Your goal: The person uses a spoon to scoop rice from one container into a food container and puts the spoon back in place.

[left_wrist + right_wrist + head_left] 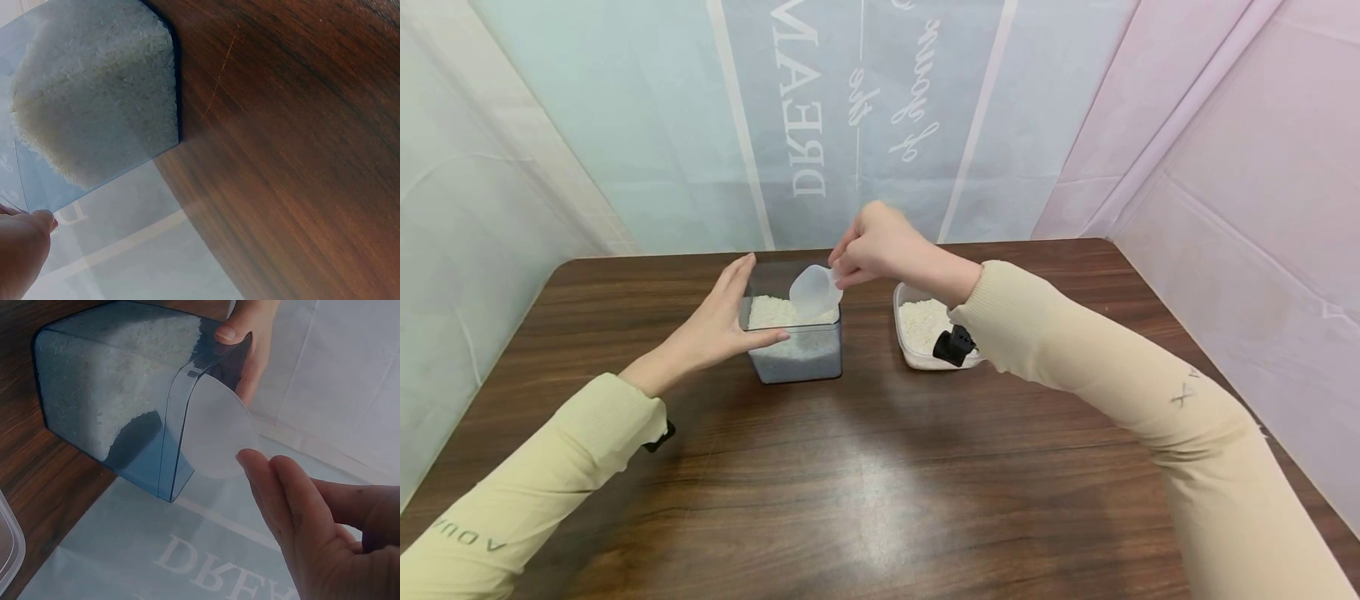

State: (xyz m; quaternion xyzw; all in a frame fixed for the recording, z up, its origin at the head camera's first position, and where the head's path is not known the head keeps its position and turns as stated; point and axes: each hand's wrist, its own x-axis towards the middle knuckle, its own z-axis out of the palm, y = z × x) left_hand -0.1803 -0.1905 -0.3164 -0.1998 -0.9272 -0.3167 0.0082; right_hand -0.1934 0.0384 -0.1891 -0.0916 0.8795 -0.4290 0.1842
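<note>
A translucent blue box of white rice stands on the table, its mouth open. My left hand grips the box's left side by the rim, thumb along the front and fingers towards the back. A translucent white scoop dips into the mouth of the box above the rice. My right hand pinches the scoop at its right end, with the wrist bent down over the box. In the right wrist view, the scoop's handle is hidden behind the fingers.
A clear plastic tub holding more rice sits on the table to the right, partly behind the right sleeve and wrist camera. The brown wooden table ends at a printed curtain behind.
</note>
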